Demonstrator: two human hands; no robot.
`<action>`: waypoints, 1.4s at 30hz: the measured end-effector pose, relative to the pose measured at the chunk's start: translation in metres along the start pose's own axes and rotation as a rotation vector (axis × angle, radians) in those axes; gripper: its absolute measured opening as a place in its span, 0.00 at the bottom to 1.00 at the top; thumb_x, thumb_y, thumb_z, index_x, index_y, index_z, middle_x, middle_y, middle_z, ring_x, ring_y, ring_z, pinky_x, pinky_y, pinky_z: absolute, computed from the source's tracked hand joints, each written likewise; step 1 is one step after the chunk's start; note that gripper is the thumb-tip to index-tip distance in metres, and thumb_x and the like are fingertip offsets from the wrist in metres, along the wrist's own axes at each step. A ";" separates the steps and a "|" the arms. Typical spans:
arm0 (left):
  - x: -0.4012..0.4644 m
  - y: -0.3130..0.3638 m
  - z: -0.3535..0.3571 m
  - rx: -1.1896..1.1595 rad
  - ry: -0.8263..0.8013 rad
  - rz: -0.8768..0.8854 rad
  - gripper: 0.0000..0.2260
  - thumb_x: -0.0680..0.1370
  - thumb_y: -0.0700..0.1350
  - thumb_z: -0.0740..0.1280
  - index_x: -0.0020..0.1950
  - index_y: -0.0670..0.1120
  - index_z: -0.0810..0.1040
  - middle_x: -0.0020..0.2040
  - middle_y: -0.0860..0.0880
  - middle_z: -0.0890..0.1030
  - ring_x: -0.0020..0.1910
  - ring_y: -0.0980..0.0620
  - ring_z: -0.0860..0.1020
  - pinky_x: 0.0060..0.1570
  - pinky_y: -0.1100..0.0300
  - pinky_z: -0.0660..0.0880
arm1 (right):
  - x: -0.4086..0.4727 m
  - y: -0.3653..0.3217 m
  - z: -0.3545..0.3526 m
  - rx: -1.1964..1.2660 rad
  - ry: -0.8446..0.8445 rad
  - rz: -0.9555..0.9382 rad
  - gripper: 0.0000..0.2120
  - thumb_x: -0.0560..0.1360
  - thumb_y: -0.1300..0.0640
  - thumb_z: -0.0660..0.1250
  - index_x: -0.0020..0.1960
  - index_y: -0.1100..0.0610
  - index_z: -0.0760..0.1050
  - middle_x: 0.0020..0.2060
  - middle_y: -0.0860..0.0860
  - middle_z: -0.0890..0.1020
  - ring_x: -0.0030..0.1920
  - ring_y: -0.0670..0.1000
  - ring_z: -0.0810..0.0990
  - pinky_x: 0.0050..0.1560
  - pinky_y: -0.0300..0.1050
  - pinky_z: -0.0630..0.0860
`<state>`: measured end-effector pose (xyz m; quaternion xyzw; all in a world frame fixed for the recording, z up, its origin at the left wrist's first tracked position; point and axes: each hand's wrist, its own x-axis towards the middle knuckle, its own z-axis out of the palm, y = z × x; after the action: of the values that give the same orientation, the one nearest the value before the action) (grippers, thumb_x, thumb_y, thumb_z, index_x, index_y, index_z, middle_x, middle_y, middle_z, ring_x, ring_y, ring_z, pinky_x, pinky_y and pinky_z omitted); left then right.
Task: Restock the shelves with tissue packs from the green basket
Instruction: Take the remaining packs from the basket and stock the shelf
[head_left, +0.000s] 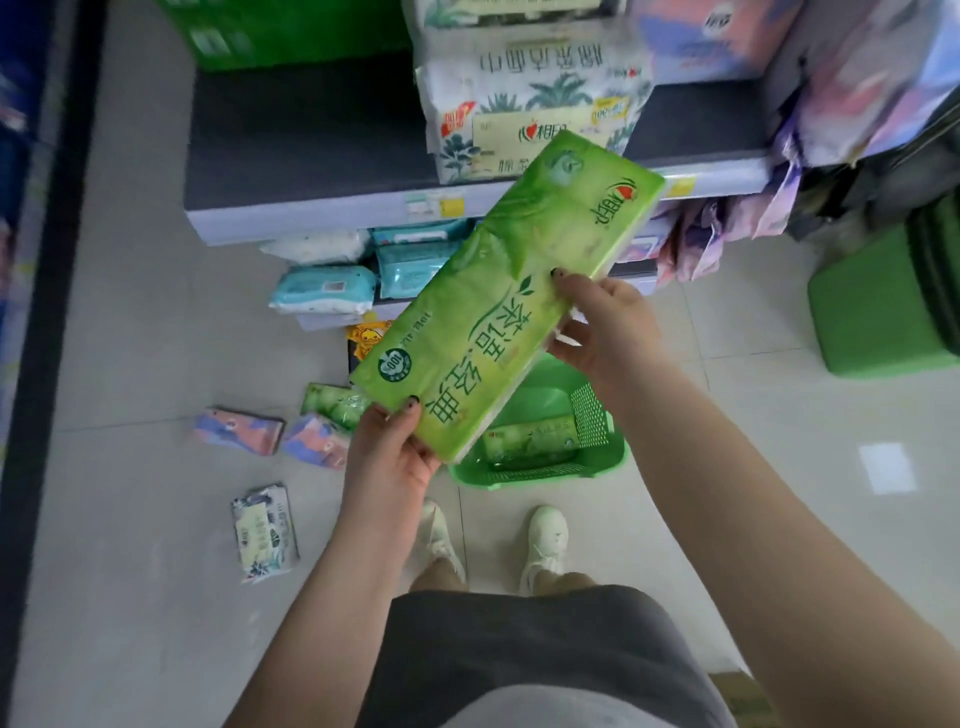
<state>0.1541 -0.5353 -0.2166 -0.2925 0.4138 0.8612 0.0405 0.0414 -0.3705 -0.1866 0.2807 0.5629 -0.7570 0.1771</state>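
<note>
I hold a long green tissue pack (498, 296) tilted in the air above the green basket (545, 467). My left hand (389, 452) grips its near lower end, thumb on top. My right hand (597, 322) pinches its right edge near the middle. The basket stands on the floor by my feet and holds one more green pack (530, 444). Ahead, the grey shelf (311, 150) carries white leaf-printed tissue packs (530, 109) stacked at its middle, with bare dark surface to their left.
Small tissue packs lie scattered on the floor at left: pink-blue ones (239, 431), a green one (337, 402), a white one (265, 530). Wet-wipe packs (327, 288) fill the lower shelf. A green stool (872, 317) stands at right. Patterned packs (857, 78) stack at upper right.
</note>
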 end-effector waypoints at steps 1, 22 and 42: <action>-0.003 0.007 -0.005 0.018 -0.040 -0.025 0.21 0.64 0.43 0.71 0.55 0.44 0.74 0.48 0.48 0.83 0.46 0.51 0.82 0.38 0.58 0.80 | -0.005 -0.002 0.006 0.003 0.000 -0.020 0.16 0.70 0.57 0.70 0.54 0.59 0.68 0.42 0.54 0.78 0.39 0.53 0.79 0.36 0.45 0.79; 0.058 0.130 -0.007 0.296 -0.139 -0.109 0.11 0.72 0.48 0.68 0.53 0.47 0.77 0.43 0.50 0.85 0.42 0.54 0.83 0.36 0.62 0.79 | -0.015 -0.057 0.132 -0.477 -0.346 -0.153 0.08 0.72 0.49 0.68 0.48 0.51 0.78 0.45 0.52 0.81 0.44 0.52 0.79 0.51 0.50 0.76; 0.260 0.199 0.050 -0.110 0.276 -0.089 0.09 0.78 0.50 0.63 0.53 0.48 0.78 0.54 0.49 0.82 0.51 0.49 0.81 0.52 0.52 0.78 | -0.020 -0.058 0.048 -0.614 0.105 -0.241 0.25 0.74 0.46 0.66 0.68 0.56 0.70 0.54 0.50 0.78 0.59 0.52 0.77 0.64 0.52 0.71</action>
<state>-0.1457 -0.6736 -0.1951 -0.4282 0.3543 0.8313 0.0055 0.0126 -0.3993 -0.1205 0.1842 0.8024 -0.5518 0.1333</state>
